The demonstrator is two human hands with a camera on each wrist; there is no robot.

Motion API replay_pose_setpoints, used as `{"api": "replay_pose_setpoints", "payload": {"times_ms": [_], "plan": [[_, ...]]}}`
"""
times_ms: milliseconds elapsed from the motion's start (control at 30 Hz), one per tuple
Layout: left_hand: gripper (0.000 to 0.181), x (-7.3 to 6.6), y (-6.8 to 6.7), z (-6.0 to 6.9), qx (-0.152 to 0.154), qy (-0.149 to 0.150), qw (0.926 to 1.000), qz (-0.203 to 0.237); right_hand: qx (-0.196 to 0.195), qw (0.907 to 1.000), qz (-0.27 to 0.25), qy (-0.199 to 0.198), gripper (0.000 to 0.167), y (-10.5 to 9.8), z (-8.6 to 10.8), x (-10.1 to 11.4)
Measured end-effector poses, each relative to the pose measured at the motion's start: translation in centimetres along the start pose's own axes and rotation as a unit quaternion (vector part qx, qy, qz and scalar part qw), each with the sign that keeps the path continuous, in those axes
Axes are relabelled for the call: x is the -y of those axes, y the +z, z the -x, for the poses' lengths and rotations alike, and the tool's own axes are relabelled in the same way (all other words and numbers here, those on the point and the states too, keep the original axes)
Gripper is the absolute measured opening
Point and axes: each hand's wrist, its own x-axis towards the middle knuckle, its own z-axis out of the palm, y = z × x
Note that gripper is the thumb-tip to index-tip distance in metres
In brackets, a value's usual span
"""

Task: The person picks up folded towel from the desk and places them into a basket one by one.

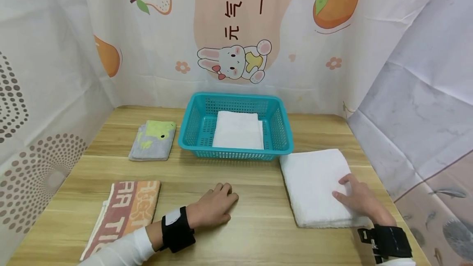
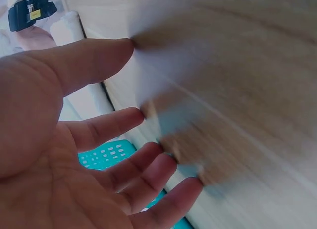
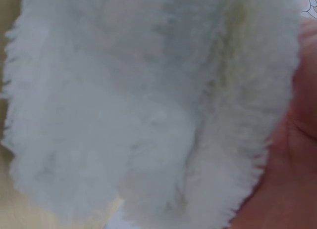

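While the left hand has loose, empty fingers, the right hand touches a white towel by the tabletop's right edge, can't tell if it's gripping.

Right-wrist view: white towel blurred, cut off.

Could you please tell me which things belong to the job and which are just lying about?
Apparently the job's:
fluffy white folded towel, touched by the right hand
turquoise rectangular plastic basket
folded white cloth inside

Perhaps lying about:
grey-yellow folded towel
maroon-orange folded towel
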Motion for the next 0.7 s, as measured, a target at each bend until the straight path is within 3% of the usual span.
{"api": "replay_pose_setpoints", "payload": {"times_ms": [500,700], "plan": [[0.037,-0.46,-0.45,-0.20,0.014,-0.017,0.9997,0.014,-0.001,0.9990,-0.018,-0.040,0.049,0.27,0.53,0.34],[0.037,-0.40,-0.47,-0.20,0.009,-0.013,0.9998,0.011,0.013,0.9993,-0.019,-0.031,0.052,0.19,0.81,0.70]]}}
